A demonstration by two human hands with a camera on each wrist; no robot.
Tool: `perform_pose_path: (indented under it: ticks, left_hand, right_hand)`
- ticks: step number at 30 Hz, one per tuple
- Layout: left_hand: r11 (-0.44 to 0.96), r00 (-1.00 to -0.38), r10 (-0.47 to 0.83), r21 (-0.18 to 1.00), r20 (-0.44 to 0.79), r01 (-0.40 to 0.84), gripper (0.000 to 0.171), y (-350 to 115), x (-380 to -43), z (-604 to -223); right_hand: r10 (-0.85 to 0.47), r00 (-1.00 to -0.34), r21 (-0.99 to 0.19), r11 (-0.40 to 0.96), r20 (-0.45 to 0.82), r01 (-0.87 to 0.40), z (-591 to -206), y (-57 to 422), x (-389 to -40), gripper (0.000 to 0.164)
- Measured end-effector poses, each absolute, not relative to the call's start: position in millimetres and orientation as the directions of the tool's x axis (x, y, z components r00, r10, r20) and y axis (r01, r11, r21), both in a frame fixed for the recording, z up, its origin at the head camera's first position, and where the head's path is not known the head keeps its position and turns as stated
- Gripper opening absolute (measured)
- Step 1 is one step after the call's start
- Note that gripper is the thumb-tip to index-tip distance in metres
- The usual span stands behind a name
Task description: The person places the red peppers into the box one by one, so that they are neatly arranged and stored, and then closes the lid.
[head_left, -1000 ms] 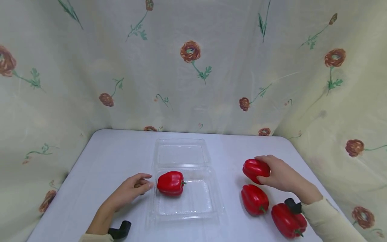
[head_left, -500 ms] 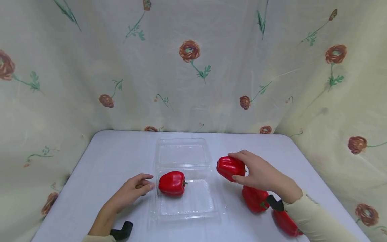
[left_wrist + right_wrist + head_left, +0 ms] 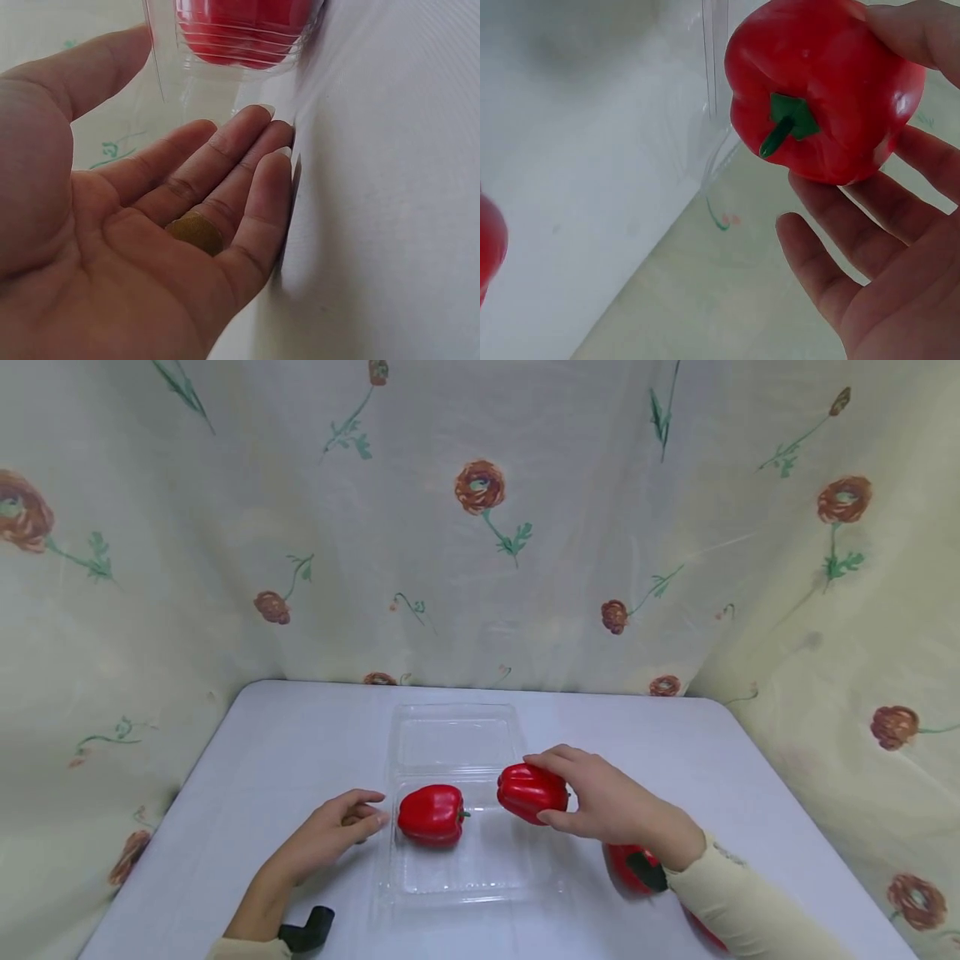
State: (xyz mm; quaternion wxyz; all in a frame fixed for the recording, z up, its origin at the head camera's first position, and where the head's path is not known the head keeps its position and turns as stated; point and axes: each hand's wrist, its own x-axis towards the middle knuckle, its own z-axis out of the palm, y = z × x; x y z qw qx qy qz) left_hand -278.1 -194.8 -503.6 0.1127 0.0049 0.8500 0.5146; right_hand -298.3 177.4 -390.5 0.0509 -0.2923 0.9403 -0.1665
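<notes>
- We see the glossy red bell pepper with a green stem (image 3: 531,793) in the head view over the right rear part of the clear plastic hinged container (image 3: 465,875); whether it touches the plastic, we cannot tell.
- Our right hand (image 3: 596,797) holds this pepper from its right side, thumb on the near side and fingers on the far side, so it is the nearer hand by far.
- The held pepper's long axis runs roughly left to right, its stem turned towards our right palm.
- A second shiny red bell pepper (image 3: 431,815) lies on its side in the left part of the container's base, stem pointing right; a gap separates the two, and we judge it the main obstacle on the left.
- Our left hand (image 3: 330,837) holds nothing; its fingers are loosely bent just beside the container's left wall, and we cannot be sure of contact.
- The flat transparent lid (image 3: 456,742) lies folded back at the far side, leaving the base uncovered from above.
- Two more red peppers, one nearer (image 3: 622,862) and one farther right (image 3: 705,931), lie on the white table (image 3: 300,735), both partly hidden by our right forearm.
</notes>
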Motion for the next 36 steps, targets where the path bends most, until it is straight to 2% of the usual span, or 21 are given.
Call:
perform_pose_path:
  ticks: [12, 20, 36]
  left_hand:
    - [0.469, -0.975, 0.143, 0.880, -0.167, -0.082, 0.051, -196, -278, -503]
    - [0.466, -0.974, 0.144, 0.880, -0.177, -0.091, 0.051, -197, -279, -507]
    - [0.469, -0.973, 0.134, 0.877, -0.188, -0.104, 0.051, -197, -279, -505]
  right_hand:
    - [-0.654, -0.757, -0.212, 0.740, 0.000, -0.639, -403, 155, -300, 0.075]
    - [-0.664, -0.747, -0.161, 0.741, -0.036, -0.652, -410, 144, -301, 0.075]
    - [-0.697, -0.716, -0.128, 0.713, -0.029, -0.689, -426, 131, -302, 0.068]
